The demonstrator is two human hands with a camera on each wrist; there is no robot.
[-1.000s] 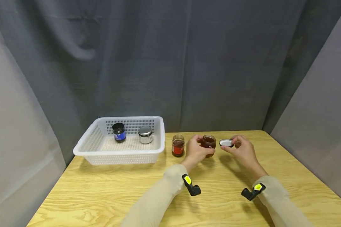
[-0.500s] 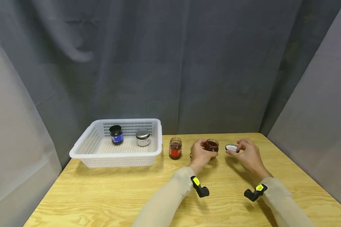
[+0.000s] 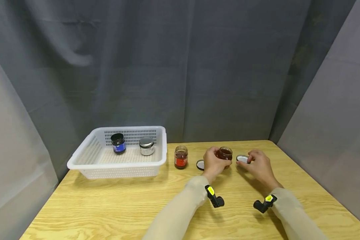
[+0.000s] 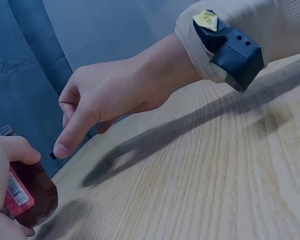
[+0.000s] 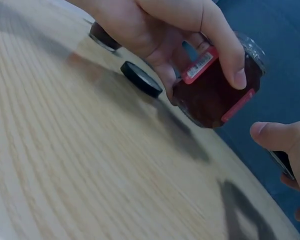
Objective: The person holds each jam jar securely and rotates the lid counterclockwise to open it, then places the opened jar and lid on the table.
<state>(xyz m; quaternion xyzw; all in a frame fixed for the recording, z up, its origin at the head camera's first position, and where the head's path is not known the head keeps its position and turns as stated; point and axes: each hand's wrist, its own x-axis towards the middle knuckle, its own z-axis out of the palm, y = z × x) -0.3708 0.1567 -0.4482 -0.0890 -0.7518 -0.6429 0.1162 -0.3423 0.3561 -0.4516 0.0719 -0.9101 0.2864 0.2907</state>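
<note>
My left hand (image 3: 213,163) grips an open glass jar (image 3: 226,152) with dark red-brown contents, fingers and thumb around its sides. In the right wrist view the jar's red label shows, and its base is over the table with its shadow apart. To its right, my right hand (image 3: 260,167) pinches a dark-rimmed lid (image 3: 242,159) between thumb and fingers, white inside facing up. The lid is apart from the jar. A second lid (image 5: 140,79) lies on the table beside my left hand, partly hidden by it in the head view. Left of it stands another uncovered jar (image 3: 181,158) with a red label.
A white perforated basket (image 3: 115,164) stands at the left back. Inside are a jar with a black lid and blue label (image 3: 118,143) and a jar with a silver lid (image 3: 146,146). Grey curtains (image 3: 144,73) rise behind the wooden table (image 3: 108,206).
My left hand has carried the jar rightward, away from the other red-labelled jar, uncovering part of the lid on the table. My right hand still holds its lid. The head view has shifted slightly.
</note>
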